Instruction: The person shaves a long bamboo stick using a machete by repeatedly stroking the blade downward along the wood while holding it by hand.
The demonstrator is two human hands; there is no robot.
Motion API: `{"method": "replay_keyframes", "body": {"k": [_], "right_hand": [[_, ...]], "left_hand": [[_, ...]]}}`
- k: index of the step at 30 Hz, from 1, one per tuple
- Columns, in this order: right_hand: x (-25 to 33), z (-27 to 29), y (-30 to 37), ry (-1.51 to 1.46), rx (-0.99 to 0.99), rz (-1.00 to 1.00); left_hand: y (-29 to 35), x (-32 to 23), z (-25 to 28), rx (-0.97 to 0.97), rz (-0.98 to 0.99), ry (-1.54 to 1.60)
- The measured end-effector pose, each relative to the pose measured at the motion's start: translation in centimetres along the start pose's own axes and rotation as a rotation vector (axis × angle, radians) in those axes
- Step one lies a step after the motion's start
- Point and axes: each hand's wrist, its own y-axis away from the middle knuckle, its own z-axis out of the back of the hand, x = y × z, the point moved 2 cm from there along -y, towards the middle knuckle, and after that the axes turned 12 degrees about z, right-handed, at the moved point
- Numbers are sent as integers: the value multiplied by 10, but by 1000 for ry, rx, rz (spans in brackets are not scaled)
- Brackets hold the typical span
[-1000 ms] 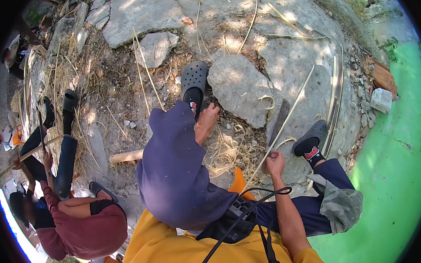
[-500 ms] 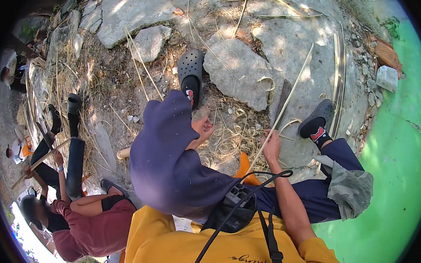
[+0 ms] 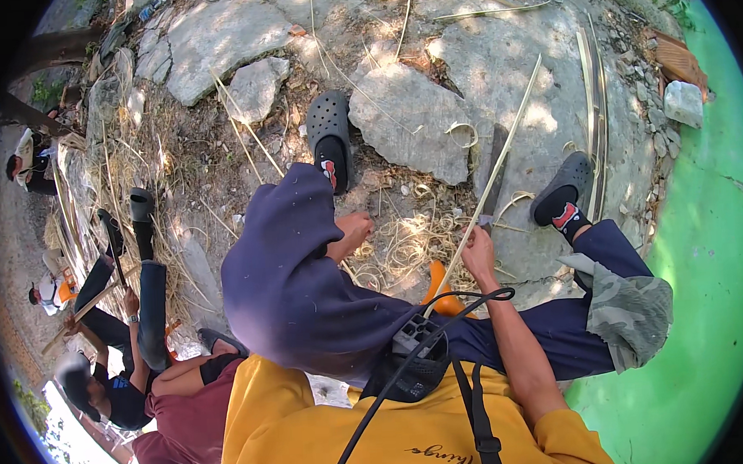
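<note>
My right hand [image 3: 478,254] is closed on a long pale strip [image 3: 503,151] that looks like split bamboo. It slants from near my lap up over the stone slabs. Just beyond those fingers is a knife [image 3: 494,175] with a dark, broad blade, its near end close to my hand; whether I touch it cannot be told. Beside my raised left knee, my left hand [image 3: 355,231] has its fingers curled together, and anything in them is too small to make out. Between my hands, curly pale shavings [image 3: 410,245] cover the ground. An orange pointed object [image 3: 438,286] is below them.
Broken stone slabs [image 3: 412,121] and loose strips [image 3: 590,111] surround my feet. Green ground or water [image 3: 694,299] borders the right side. At left, a seated person [image 3: 179,410] holds a stick [image 3: 74,319] and a dark blade. A black cable [image 3: 380,399] crosses my front.
The whole view has shifted slightly. The strip's far end has swung a little to the left, and my left hand's fingers have curled closer. The seated person's hands have moved along with the stick.
</note>
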Motion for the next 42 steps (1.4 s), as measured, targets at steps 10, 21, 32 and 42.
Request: {"method": "replay_keyframes", "body": {"k": [10,21,32,42], "right_hand": [[-1,-1,-2,-16,10,-9],[-4,-1,-5,-24,2,-10],[-17,-5,-5,-51,-10,-18],[-25,-5,-6,-53,-38,-65]], "left_hand": [[-19,-9,8,210,9,-145],[-28,-17,-3,67,113,-185],[-31,-34,-11,141,124,-309],[-12,-15,33,87,372,257]]}}
